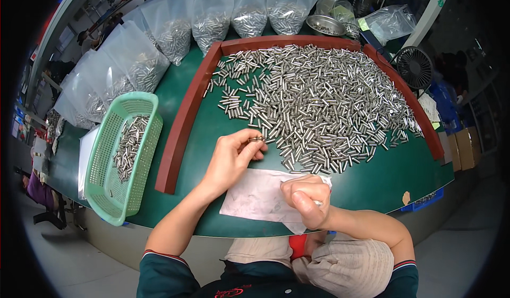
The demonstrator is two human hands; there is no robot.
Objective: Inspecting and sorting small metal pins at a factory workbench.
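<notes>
A broad heap of small silvery metal pins (329, 101) spreads over the green table in front of me. At the heap's near left edge, my left hand (234, 154) is closed in a pinch, with a few metal pins (256, 138) between thumb and fingers. My right hand (308, 199) is curled into a fist over a stained pale cloth (252, 202) near the table's front edge. Beside its thumb a small whitish tip shows; the rest of whatever it holds is hidden by the fingers.
Dark red wooden bars (183, 122) border the heap on the left, back and right. A green plastic basket (95, 175) holding more pins stands at the left. Clear bags (212, 11) of pins line the back, near a metal bowl (325, 24) and black fan (414, 68).
</notes>
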